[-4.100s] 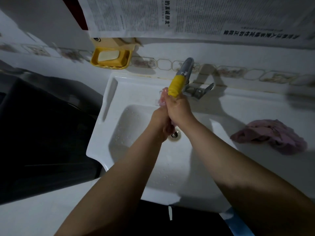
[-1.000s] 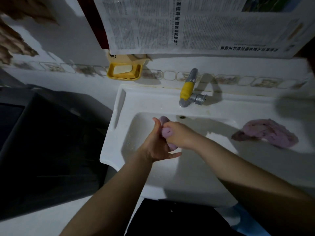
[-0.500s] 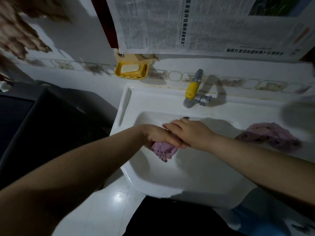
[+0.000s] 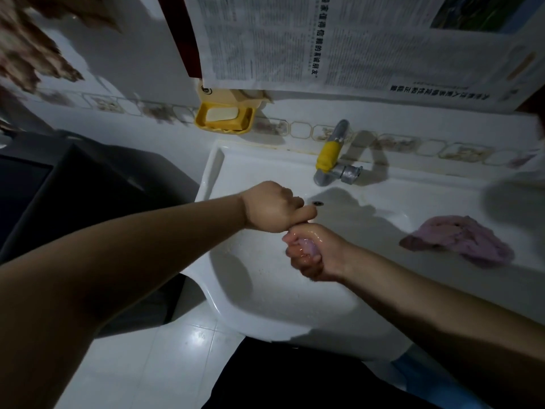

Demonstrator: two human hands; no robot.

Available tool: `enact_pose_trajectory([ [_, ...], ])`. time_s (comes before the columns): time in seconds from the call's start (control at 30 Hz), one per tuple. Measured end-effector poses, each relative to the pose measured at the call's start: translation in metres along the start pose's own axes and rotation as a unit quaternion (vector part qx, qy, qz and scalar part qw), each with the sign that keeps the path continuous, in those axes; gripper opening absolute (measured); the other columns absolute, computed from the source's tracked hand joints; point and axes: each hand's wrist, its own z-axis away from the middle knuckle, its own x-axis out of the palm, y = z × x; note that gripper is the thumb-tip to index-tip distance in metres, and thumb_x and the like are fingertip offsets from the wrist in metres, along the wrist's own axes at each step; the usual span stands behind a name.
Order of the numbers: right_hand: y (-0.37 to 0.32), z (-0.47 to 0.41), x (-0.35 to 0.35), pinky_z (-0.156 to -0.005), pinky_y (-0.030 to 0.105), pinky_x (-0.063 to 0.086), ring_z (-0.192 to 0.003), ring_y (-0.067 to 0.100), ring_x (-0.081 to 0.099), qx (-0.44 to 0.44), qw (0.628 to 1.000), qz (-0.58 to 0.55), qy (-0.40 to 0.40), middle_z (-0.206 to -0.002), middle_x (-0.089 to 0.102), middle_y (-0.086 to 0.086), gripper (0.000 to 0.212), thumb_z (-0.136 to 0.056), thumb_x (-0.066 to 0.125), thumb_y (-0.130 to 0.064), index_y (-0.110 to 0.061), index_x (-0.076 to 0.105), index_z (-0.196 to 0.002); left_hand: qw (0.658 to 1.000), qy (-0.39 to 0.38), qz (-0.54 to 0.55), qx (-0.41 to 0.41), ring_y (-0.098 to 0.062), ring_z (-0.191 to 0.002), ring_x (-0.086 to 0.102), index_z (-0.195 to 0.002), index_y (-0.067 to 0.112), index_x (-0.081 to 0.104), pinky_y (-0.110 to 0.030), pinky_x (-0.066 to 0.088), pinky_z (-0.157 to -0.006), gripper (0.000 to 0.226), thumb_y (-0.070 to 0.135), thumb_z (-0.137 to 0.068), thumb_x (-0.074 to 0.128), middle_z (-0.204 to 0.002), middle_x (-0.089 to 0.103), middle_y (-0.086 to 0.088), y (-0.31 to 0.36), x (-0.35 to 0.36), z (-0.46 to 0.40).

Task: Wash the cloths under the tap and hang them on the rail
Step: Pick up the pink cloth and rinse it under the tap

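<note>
Two hands work over the white sink [image 4: 348, 317], stacked one above the other and touching: the left hand [image 4: 272, 206] is a closed fist on the far side, and the right hand [image 4: 315, 250], just nearer, is clenched round a small pink cloth [image 4: 308, 247] that shows between its wet fingers. Whether the left fist grips the other end of that cloth cannot be told, since its fingers hide whatever is inside. This looks like wringing. To do it well, I judge the fists should turn against each other with the cloth kept low over the basin, so the water falls inside the rim and not on the floor tiles on the near left; then shift the grip along and squeeze again until nothing runs. A second pink cloth [image 4: 460, 240] lies crumpled on the sink's right ledge, well apart from the hands, and probably waits its turn. No water is seen running from the tap [image 4: 328, 156] with its yellow sleeve, far of the hands. No rail can be made out. As for writing, a newspaper [image 4: 339, 39] hangs on the far wall, upside down, in Chinese print too small to read with confidence. The yellow soap dish [image 4: 225, 119], far left, carries a small round mark above it, illegible.
</note>
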Motion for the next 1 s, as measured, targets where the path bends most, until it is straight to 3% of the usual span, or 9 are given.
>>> enact_pose_trajectory([
  [0.23, 0.0, 0.01, 0.006, -0.029, 0.011, 0.012, -0.031, 0.002, 0.029, -0.01, 0.987, -0.137, -0.083, -0.048, 0.035, -0.006, 0.016, -0.077, 0.054, -0.018, -0.018, 0.043, -0.065, 1.0, 0.015, 0.023, 0.008, -0.021, -0.044, 0.048, -0.101, 0.014, 0.047, -0.021, 0.032, -0.038, 0.023, 0.027, -0.086, 0.06, -0.066, 0.055, -0.005, -0.007, -0.005, 0.004],
  [0.33, -0.002, 0.004, -0.002, -0.031, 0.01, 0.022, -0.037, 0.004, 0.04, -0.05, 0.992, -0.091, 0.071, -0.063, 0.049, 0.001, 0.008, -0.085, 0.06, -0.02, -0.019, 0.053, -0.087, 0.959, -0.183, 0.047, -0.213, -0.03, -0.06, 0.063, -0.092, 0.015, 0.053, -0.028, 0.042, -0.05, 0.022, 0.036, -0.086, 0.052, -0.075, 0.064, -0.007, 0.009, -0.002, 0.01],
  [0.4, 0.002, 0.0, -0.014, -0.043, 0.017, 0.042, -0.047, 0.01, 0.054, -0.137, 0.968, -0.037, 0.209, -0.083, 0.061, 0.009, 0.031, -0.085, 0.067, -0.016, -0.017, 0.05, -0.111, 0.807, -0.352, 0.189, -0.435, -0.027, -0.063, 0.066, -0.084, 0.013, 0.061, -0.028, 0.049, -0.058, 0.021, 0.033, -0.086, 0.053, -0.073, 0.067, -0.006, 0.018, -0.006, 0.009],
  [0.47, 0.018, -0.001, -0.026, -0.068, 0.027, 0.053, -0.077, 0.017, 0.064, -0.284, 0.892, 0.14, 0.323, -0.118, 0.057, 0.013, 0.061, -0.084, 0.069, -0.011, -0.022, 0.036, -0.133, 0.559, -0.374, 0.452, -0.586, -0.017, -0.047, 0.057, -0.074, 0.011, 0.057, -0.021, 0.048, -0.05, 0.022, 0.027, -0.088, 0.06, -0.058, 0.06, -0.004, 0.02, -0.006, 0.013],
  [0.53, 0.036, -0.008, -0.037, -0.104, 0.035, 0.043, -0.125, 0.023, 0.048, -0.364, 0.687, 0.499, 0.384, -0.147, 0.034, 0.011, 0.074, -0.083, 0.069, -0.018, -0.024, 0.027, -0.144, 0.381, -0.338, 0.636, -0.58, -0.012, -0.042, 0.052, -0.069, 0.015, 0.053, -0.017, 0.044, -0.048, 0.025, 0.029, -0.088, 0.061, -0.052, 0.054, 0.0, 0.02, -0.008, 0.021],
  [0.6, 0.041, -0.016, -0.042, -0.113, 0.045, 0.03, -0.14, 0.032, 0.026, -0.408, 0.449, 0.699, 0.377, -0.154, 0.02, 0.012, 0.075, -0.083, 0.066, -0.034, -0.024, 0.025, -0.146, 0.274, -0.328, 0.775, -0.465, -0.008, -0.044, 0.055, -0.069, 0.017, 0.06, -0.017, 0.047, -0.049, 0.023, 0.028, -0.089, 0.059, -0.052, 0.057, 0.003, 0.024, -0.01, 0.024],
  [0.67, 0.032, -0.023, -0.041, -0.106, 0.047, 0.038, -0.13, 0.033, 0.037, -0.523, 0.366, 0.686, 0.349, -0.145, 0.03, 0.014, 0.06, -0.087, 0.058, -0.036, -0.018, 0.034, -0.139, 0.209, -0.319, 0.858, -0.345, -0.008, -0.047, 0.06, -0.075, 0.014, 0.062, -0.019, 0.051, -0.049, 0.023, 0.027, -0.093, 0.055, -0.055, 0.06, 0.002, 0.033, -0.014, 0.019],
  [0.87, -0.023, -0.009, -0.016, -0.065, 0.036, 0.051, -0.079, 0.029, 0.062, -0.62, 0.27, 0.671, 0.305, -0.095, 0.066, 0.012, 0.017, -0.093, 0.054, -0.013, -0.005, 0.065, -0.103, 0.148, -0.269, 0.908, -0.287, -0.006, -0.05, 0.051, -0.082, 0.02, 0.052, -0.02, 0.052, -0.052, 0.042, 0.052, -0.071, 0.075, -0.061, 0.051, 0.007, 0.035, -0.043, 0.026],
  [1.0, -0.033, 0.008, 0.0, -0.061, 0.037, 0.054, -0.094, 0.029, 0.064, -0.36, 0.306, 0.841, 0.262, -0.117, 0.061, 0.011, 0.049, -0.091, 0.047, -0.007, -0.008, 0.039, -0.139, 0.294, -0.304, 0.812, -0.404, -0.004, -0.047, 0.038, -0.094, 0.022, 0.043, -0.015, 0.032, -0.044, 0.03, 0.023, -0.082, 0.071, -0.061, 0.041, 0.007, 0.028, -0.05, 0.029],
])
